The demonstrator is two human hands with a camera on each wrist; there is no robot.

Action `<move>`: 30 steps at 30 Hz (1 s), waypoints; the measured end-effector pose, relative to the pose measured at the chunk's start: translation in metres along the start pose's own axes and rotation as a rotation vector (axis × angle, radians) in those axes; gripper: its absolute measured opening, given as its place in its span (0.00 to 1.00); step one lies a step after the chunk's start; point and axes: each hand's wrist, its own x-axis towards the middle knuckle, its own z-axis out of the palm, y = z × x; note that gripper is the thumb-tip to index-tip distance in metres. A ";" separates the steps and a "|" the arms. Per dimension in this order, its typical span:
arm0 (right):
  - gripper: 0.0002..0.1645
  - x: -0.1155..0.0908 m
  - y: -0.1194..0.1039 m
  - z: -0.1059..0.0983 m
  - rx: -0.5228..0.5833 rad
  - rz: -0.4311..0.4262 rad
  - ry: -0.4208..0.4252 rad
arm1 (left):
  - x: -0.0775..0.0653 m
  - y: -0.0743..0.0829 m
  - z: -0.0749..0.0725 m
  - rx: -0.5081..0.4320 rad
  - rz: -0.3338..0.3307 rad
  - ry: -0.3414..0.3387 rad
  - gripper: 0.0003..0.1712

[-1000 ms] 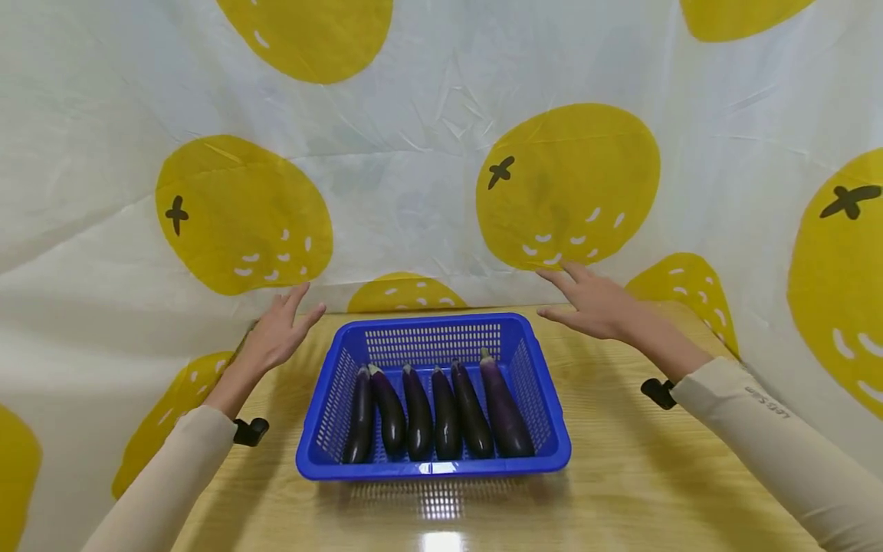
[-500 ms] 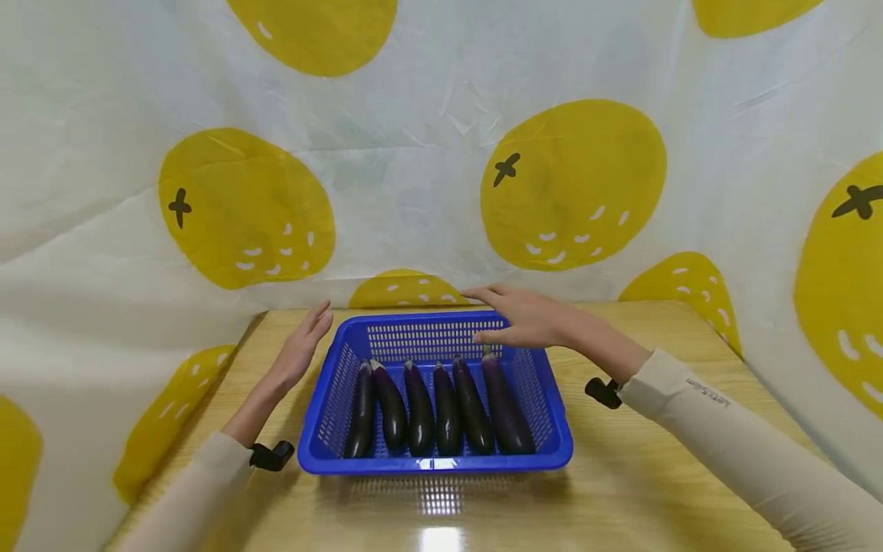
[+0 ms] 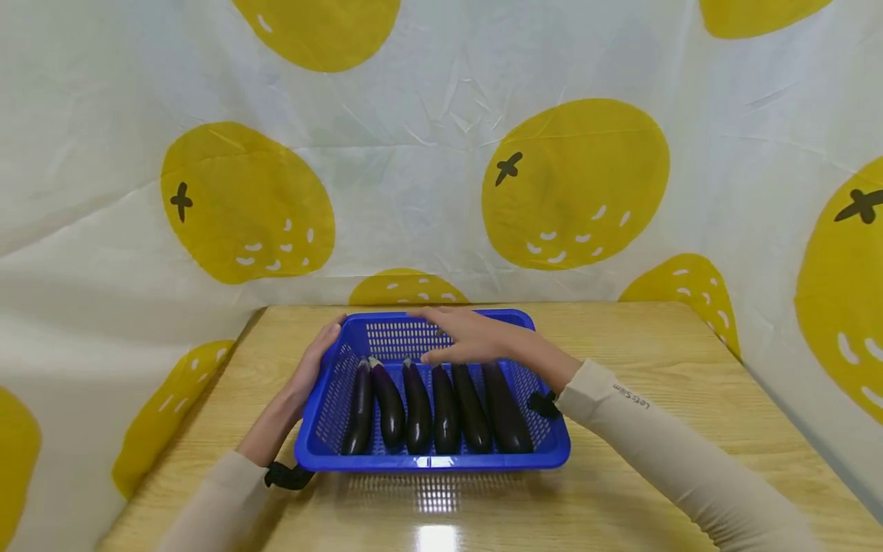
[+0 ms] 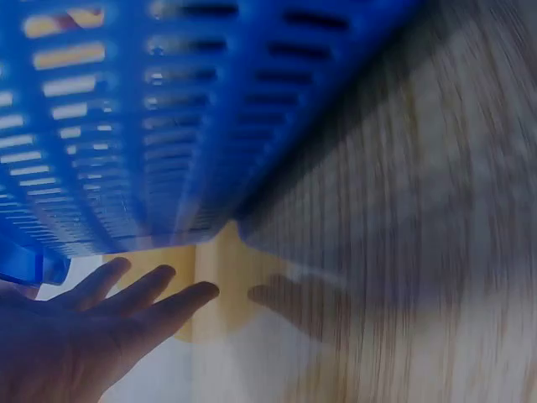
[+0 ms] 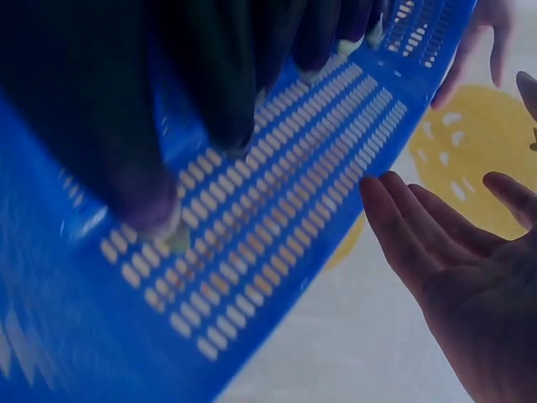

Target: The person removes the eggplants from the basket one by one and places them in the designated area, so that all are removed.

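Right hand [image 3: 471, 337] moved inward, glossy dark eggplants [image 3: 447, 414]

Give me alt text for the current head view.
Six eggplants lie side by side in a blue basket on a wood-grain table. A person's left hand is at the basket's left side; the right hand, fingers extended, is above the far side. Behind hangs a white cloth printed with yellow fruit.

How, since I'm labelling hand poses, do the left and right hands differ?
The left hand is outside the blue basket, at its left side; the right hand is above its far part. The left hand points mostly forward; the right hand points leftward across the basket. Both have extended fingers, and neither holds an eggplant.
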 end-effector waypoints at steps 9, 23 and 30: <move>0.45 0.027 -0.017 0.024 0.190 -0.019 -0.077 | 0.001 -0.002 0.001 -0.050 -0.039 0.002 0.37; 0.42 0.058 -0.034 0.059 0.419 -0.008 -0.179 | 0.001 -0.005 -0.001 -0.121 -0.052 -0.081 0.32; 0.41 0.064 -0.041 0.069 0.663 0.077 -0.214 | -0.001 -0.006 -0.001 -0.131 -0.041 -0.087 0.32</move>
